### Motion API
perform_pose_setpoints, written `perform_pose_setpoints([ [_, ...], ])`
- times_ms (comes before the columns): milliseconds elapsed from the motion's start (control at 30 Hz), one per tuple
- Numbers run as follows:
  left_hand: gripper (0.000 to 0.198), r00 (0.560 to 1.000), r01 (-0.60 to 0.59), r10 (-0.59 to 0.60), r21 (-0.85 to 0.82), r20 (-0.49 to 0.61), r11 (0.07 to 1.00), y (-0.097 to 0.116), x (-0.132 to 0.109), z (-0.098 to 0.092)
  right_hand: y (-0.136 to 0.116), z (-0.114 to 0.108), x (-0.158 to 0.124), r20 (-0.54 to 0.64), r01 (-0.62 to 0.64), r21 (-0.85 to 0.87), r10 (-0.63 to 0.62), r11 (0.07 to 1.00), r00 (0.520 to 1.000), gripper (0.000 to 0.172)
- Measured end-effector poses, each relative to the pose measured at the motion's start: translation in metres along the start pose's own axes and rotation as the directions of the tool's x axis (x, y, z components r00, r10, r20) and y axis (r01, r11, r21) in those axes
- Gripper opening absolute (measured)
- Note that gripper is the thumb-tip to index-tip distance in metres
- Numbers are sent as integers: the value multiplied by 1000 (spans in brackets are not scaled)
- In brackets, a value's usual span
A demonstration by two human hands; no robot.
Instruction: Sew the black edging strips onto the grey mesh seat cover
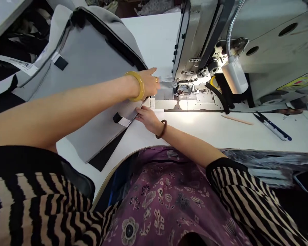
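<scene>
My left hand, with a yellow bangle and a ring, lies on a grey fabric panel just behind the presser foot of an industrial sewing machine. Its index finger is lifted. My right hand, with a dark brown bangle, grips the panel's mesh edge closer to me. A pale fabric strip runs from the panel's edge to the presser foot. The panel has black binding along its far edge. The needle is hard to make out.
Thread snips and a thin wooden stick lie on the white sewing table right of my hands. A white bottle hangs on the machine. Black fabric with a white label lies at the upper left.
</scene>
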State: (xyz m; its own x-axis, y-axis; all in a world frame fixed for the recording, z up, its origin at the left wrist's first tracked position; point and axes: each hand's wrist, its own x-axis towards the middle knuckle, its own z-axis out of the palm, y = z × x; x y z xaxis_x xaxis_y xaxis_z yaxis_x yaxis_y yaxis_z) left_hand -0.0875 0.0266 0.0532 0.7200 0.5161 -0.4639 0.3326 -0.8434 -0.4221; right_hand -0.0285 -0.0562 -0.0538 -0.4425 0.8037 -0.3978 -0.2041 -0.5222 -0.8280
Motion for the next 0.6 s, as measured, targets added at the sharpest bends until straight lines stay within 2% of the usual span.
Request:
perform_pose_setpoints([
  [100,19,996,-42,37,73,76,996,-9,1,-6,2,8,8,-24,21,63,-20,998,1000,18],
  [200,20,994,-56,53,28,98,998,-13,2,-6,3,9,3,1,31,153,-31,988,1000,18],
  [300,21,993,-68,70,-28,93,997,-11,12,1,0,2,-10,17,-18,257,14,966,1000,16],
  [433,29,993,-29,36,-59,117,998,-1,38,8,-8,-31,-27,-48,-38,268,52,963,997,14],
  [600,31,987,123,-98,-201,131,972,13,65,1,-12,-77,-44,-129,19,62,-11,998,992,32],
])
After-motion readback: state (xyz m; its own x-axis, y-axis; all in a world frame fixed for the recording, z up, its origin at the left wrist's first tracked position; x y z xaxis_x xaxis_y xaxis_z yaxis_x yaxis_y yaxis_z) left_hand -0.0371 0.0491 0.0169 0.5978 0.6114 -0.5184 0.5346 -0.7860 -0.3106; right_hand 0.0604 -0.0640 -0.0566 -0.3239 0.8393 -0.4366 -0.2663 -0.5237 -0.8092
